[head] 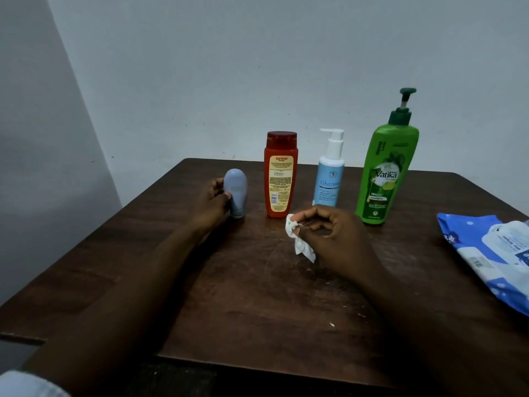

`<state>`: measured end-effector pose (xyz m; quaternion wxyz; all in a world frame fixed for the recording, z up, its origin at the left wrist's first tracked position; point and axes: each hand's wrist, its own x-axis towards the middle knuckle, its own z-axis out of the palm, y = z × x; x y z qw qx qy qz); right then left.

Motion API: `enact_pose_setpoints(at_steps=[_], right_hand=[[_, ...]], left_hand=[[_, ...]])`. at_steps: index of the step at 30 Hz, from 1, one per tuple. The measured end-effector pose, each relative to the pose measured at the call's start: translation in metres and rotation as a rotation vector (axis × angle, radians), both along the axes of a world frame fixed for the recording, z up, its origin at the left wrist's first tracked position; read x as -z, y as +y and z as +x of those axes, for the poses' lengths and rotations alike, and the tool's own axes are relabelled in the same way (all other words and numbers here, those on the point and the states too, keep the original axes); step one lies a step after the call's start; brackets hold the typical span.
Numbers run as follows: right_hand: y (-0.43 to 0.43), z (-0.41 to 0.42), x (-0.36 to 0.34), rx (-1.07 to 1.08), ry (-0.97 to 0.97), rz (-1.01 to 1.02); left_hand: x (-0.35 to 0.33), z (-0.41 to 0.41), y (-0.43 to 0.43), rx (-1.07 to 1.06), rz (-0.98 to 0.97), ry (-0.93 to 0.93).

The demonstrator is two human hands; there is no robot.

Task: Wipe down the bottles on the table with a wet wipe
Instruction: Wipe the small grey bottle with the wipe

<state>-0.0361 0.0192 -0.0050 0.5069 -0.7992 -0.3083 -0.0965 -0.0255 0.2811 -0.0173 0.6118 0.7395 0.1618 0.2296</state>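
Chiefly, the risk is toppling. The small grey-blue bottle (pixel 236 193) stands on its narrow cap end at the far left of the table (pixel 257 296), just beside the red Karthika shampoo bottle (pixel 280 179), so a hard sideways swipe could tip it into that neighbour. The left hand (pixel 213 200) grasps it, thumb across its front, which should steady it.

The right hand (pixel 332 233) pinches a crumpled wet wipe (pixel 300 242) between thumb and fingertips near the table's middle, apart from every bottle. Bunched so small, it may cover little surface and could slip free.

Farther right stand a light-blue Glycon pump bottle (pixel 329 179) and a tall green Vatika pump shampoo (pixel 383 173), whose high pump head looks easy to knock.

The grey-blue bottle is smooth, matte and round-topped, with a faint label. A blue wipes pack (pixel 492 253) lies at the right edge.
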Motion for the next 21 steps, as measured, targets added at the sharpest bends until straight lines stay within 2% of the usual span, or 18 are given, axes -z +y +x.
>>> enact_pose_setpoints(at_steps=[7, 9, 13, 15, 18, 21], right_hand=[[-0.001, 0.001, 0.0, -0.002, -0.009, 0.001], [-0.001, 0.001, 0.0, -0.004, -0.012, 0.007], [-0.003, -0.003, -0.003, -0.026, 0.053, 0.05], [-0.006, -0.004, -0.006, -0.027, 0.105, 0.076], [-0.014, -0.001, -0.011, 0.021, 0.274, 0.093], [-0.032, 0.002, -0.02, 0.048, 0.424, 0.077]], left_hand=[[-0.004, -0.001, -0.001, -0.035, 0.009, -0.004], [-0.011, -0.007, -0.001, -0.117, 0.023, -0.075], [-0.03, -0.033, -0.015, -0.264, 0.195, -0.266], [-0.037, -0.043, -0.032, -0.195, 0.222, -0.257], [-0.047, -0.064, -0.07, 0.059, 0.239, -0.207], [-0.054, -0.09, -0.105, 0.222, 0.311, -0.16]])
